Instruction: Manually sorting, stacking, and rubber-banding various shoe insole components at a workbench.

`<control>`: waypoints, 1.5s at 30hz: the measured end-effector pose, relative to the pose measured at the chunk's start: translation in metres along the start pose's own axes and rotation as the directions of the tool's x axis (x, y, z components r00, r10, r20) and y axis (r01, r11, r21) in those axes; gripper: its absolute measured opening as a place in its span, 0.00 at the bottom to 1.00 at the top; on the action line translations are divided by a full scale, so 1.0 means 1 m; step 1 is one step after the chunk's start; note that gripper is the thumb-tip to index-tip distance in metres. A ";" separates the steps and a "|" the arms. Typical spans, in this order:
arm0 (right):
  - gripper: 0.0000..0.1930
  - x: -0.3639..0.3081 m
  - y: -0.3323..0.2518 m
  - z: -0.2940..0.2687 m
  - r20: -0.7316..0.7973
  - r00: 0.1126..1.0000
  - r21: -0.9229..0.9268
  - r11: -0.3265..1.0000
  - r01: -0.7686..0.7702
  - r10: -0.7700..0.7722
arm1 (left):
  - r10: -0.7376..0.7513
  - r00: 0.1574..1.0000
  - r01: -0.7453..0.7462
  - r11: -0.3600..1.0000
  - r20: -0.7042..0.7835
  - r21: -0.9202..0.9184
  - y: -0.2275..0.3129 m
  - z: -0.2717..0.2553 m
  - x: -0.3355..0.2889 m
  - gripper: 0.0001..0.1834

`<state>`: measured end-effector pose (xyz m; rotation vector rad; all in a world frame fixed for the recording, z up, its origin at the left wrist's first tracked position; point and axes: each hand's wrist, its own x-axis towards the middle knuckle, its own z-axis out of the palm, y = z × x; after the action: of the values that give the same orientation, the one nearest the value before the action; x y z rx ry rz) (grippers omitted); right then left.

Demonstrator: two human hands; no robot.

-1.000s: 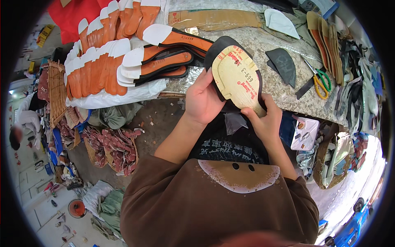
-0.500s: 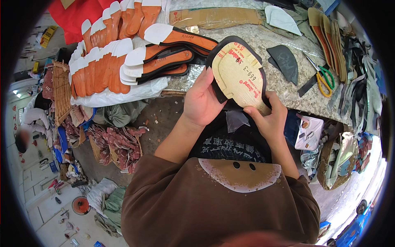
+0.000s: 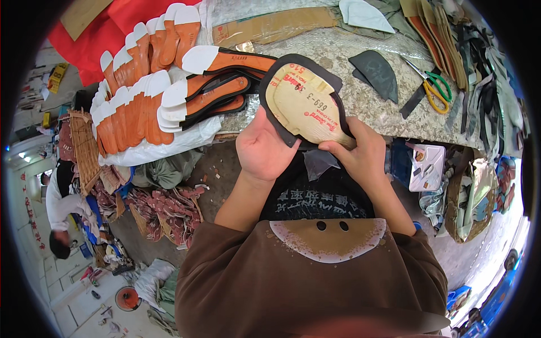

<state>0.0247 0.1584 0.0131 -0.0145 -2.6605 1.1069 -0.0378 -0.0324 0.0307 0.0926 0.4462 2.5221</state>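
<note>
**Sole piece (image 3: 304, 104) held face up, broad end away from the body**

The sole piece, a pale board bordered by black material (image 3: 286, 61), is in front of the person, raised over the near edge of the tabletop (image 3: 375, 124). The right hand (image 3: 356, 145) has a closed grip on its narrow end, thumb on the pale face. The left hand (image 3: 264, 147) lies palm up at the lower left edge, its fingers mostly behind the black material; how firmly its grip bears there I cannot tell.

Handling it well likely means a light, steady right pinch, left fingers spread underneath, and even pressure so the black border stays uncreased.

Its long axis runs diagonally: the broad end points up and left, toward the orange-and-white insoles (image 3: 211, 101); the narrow end points down and right.
</note>
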 end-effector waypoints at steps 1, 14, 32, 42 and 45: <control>0.30 0.000 -0.001 0.000 -0.003 1.000 0.000 1.000 -0.004 0.004 | -0.002 1.000 0.003 0.999 0.023 -0.047 0.000 -0.002 0.000 0.29; 0.28 -0.001 0.021 0.025 0.317 0.931 0.379 0.875 -0.301 0.182 | -0.086 0.959 0.078 0.996 -0.272 -0.042 0.001 -0.011 0.014 0.45; 0.24 0.037 0.026 0.046 0.268 0.922 0.495 0.781 -0.381 0.280 | 0.026 0.932 0.001 0.997 -0.361 0.074 0.023 -0.042 -0.002 0.21; 0.24 0.239 0.073 0.066 0.244 0.968 0.079 0.994 -0.081 0.059 | 0.023 0.949 0.025 0.989 -0.314 0.147 0.032 -0.061 -0.036 0.17; 0.26 0.231 0.032 0.091 -0.073 0.881 -0.377 0.831 0.409 -0.467 | 0.028 0.939 0.021 0.990 -0.342 0.139 0.040 -0.062 -0.047 0.18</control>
<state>-0.2238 0.1430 -0.0169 0.4053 -2.4916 0.4538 -0.0295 -0.1086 -0.0132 -0.3003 0.7637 2.5118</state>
